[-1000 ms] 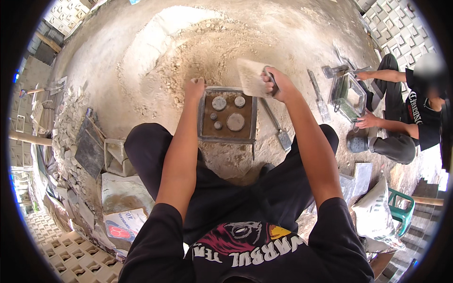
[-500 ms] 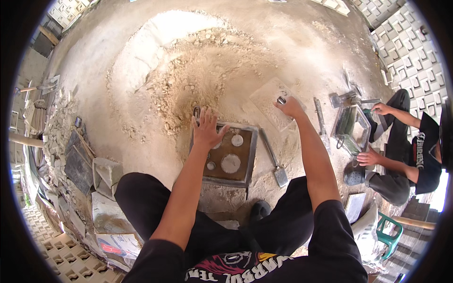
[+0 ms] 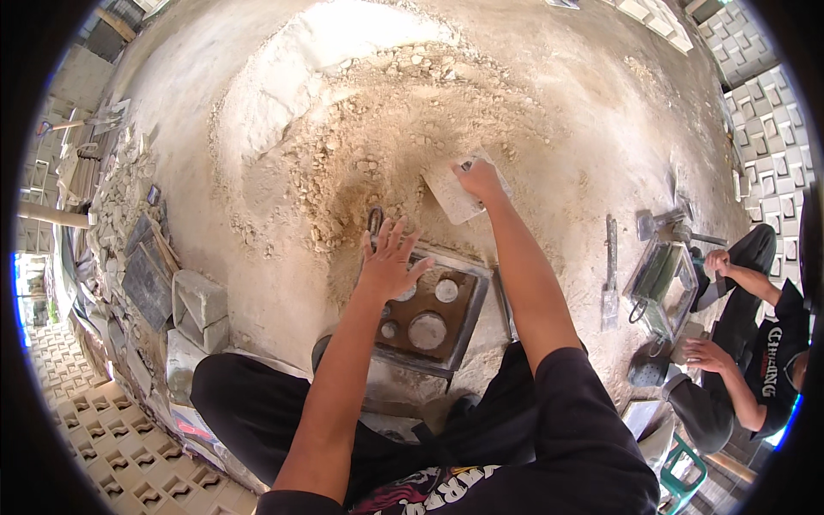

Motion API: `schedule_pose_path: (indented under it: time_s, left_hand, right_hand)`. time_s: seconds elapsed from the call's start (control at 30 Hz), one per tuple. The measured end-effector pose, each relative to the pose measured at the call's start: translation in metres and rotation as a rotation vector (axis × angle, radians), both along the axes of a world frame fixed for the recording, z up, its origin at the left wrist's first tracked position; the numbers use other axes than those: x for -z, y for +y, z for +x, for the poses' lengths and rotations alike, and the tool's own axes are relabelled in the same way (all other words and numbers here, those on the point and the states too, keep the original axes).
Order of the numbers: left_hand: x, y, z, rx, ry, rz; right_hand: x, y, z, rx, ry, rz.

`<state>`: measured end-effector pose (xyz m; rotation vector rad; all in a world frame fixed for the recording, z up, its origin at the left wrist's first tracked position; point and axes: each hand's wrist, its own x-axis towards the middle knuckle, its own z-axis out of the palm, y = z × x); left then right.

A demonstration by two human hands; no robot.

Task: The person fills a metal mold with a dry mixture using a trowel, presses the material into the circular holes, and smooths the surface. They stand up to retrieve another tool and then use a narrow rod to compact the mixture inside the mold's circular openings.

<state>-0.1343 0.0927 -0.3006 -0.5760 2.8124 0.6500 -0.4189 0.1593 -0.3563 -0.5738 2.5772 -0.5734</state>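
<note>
My right hand (image 3: 478,182) is closed round the metal handle of a flat, pale square board (image 3: 450,199), which lies on or just above the sandy ground. My left hand (image 3: 390,264), fingers spread, is over the far left corner of a dark square frame (image 3: 470,330); whether it touches is unclear. Beside its fingertips a metal loop handle (image 3: 375,218) stands up. Brown packed sand fills the frame, with several pale round discs in it, including a large disc (image 3: 427,330) and a smaller disc (image 3: 445,291). My left hand partly covers another.
Beyond the frame spreads a heap of crumbly sand (image 3: 343,146). At right, a co-worker (image 3: 755,343) sits by another metal frame (image 3: 661,287) and a hammer-like tool (image 3: 665,223). A long flat tool (image 3: 610,266) lies between us. A concrete block (image 3: 202,300) stands left.
My right hand has moved left with the board, closer to the far side of the frame. My left hand stays spread by the corner. The co-worker's near hand has lifted off the other frame.
</note>
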Motion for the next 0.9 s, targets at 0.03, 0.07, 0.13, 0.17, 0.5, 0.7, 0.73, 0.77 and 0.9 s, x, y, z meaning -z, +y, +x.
schedule_pose_path:
  time_s: [0.03,0.07,0.13,0.17,0.5,0.7,0.73,0.77,0.9]
  left_hand:
    - [0.001,0.001,0.001,0.004,0.003,-0.008]
    - [0.002,0.001,0.002,0.003,-0.005,-0.014]
    - [0.000,0.000,0.002,0.006,-0.011,-0.025]
    - [0.003,0.001,0.004,0.005,0.010,-0.030]
    - [0.005,0.000,-0.002,0.034,-0.048,-0.092]
    - [0.014,0.011,0.020,-0.090,0.212,0.031]
    - [0.012,0.020,0.025,-0.130,0.276,0.081]
    - [0.014,0.028,0.030,-0.135,0.336,0.171]
    - [0.026,0.056,0.045,-0.139,0.546,0.458]
  right_hand:
    - [-0.007,0.007,-0.001,-0.007,0.012,0.010]
    - [-0.013,0.013,0.002,-0.013,0.014,0.012]
    - [-0.030,0.027,0.008,-0.019,0.029,0.016]
    - [-0.038,0.036,0.015,-0.003,0.039,0.011]
    - [-0.152,0.140,0.077,-0.084,0.153,0.039]
    - [-0.188,0.207,0.139,-0.276,0.198,0.168]
    - [-0.192,0.214,0.150,-0.295,0.190,0.209]
    - [-0.195,0.220,0.162,-0.316,0.181,0.250]
    - [-0.197,0.229,0.202,-0.352,0.176,0.395]
